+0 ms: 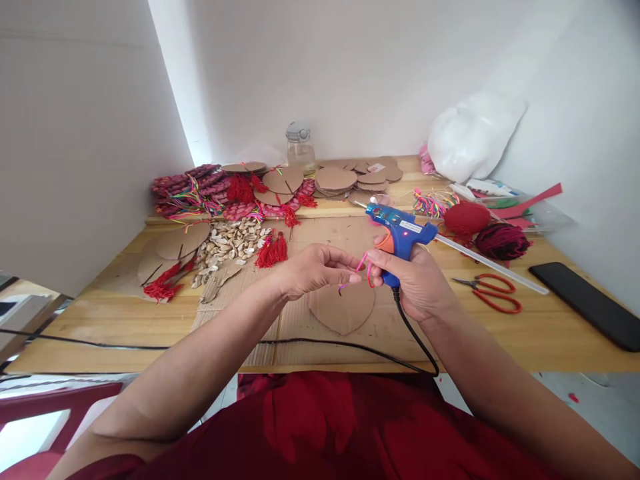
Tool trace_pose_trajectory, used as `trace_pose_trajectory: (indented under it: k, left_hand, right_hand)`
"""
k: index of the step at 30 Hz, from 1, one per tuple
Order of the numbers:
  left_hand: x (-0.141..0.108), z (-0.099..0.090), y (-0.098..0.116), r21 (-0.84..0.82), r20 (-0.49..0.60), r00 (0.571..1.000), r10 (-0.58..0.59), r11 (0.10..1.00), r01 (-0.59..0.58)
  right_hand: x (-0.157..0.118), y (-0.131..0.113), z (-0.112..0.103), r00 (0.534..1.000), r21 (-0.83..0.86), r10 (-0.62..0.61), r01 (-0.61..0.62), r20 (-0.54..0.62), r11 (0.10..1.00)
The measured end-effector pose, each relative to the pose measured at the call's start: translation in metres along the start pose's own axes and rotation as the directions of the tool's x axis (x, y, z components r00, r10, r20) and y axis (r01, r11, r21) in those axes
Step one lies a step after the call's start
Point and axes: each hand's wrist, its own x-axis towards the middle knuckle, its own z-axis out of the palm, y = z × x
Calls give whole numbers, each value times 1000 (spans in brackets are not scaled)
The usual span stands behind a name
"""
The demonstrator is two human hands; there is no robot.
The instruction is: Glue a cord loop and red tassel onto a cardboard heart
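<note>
My right hand (417, 277) is wrapped round the handle of a blue hot glue gun (395, 227), whose nozzle points up and to the left. A long clear glue stick (493, 263) juts from its back end. Between both hands runs a short pink and purple cord (362, 263); my left hand (325, 270) pinches it, and my right thumb presses against its other part. Below the hands a round cardboard piece (343, 310) lies on a larger cardboard sheet (320, 240), partly hidden by my left hand.
Peanut shells (233, 247) and red tassels (271, 249) lie left. Behind are cardboard discs (336, 179), a glass jar (301, 148) and a white bag (473, 140). Red-handled scissors (495, 292), yarn balls (467, 220) and a black phone (587, 303) lie right. A black cable (320, 341) crosses the front.
</note>
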Motion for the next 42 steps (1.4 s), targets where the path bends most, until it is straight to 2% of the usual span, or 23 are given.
trace_pose_trajectory:
  k: [4, 10, 17, 20, 25, 33, 42]
  left_hand:
    - [-6, 12, -14, -33, 81, 997, 5, 999, -2]
    - [-18, 24, -26, -22, 0, 999, -47, 999, 47]
    - [-30, 26, -38, -86, -42, 994, -104, 991, 100]
    - [-33, 25, -38, -171, -88, 994, -64, 984, 49]
    - [-36, 27, -36, -293, -252, 968, 11, 952, -87]
    - [-37, 37, -40, -292, -352, 933, 68, 940, -179]
    - [-39, 42, -41, -248, -423, 893, 151, 929, -274]
  right_hand:
    - [-9, -1, 2, 999, 7, 32, -32, 15, 999]
    - [-18, -1, 6, 1000, -26, -12, 12, 2, 1000]
    - [-19, 0, 7, 993, 1, -19, 19, -120, 1000]
    - [-25, 3, 5, 989, 31, 35, -31, -146, 999]
    - [-42, 17, 6, 987, 37, 135, -133, -86, 990]
    - [-51, 26, 21, 985, 81, 164, -159, -60, 984]
    - [-57, 24, 24, 982, 112, 181, -175, -47, 978]
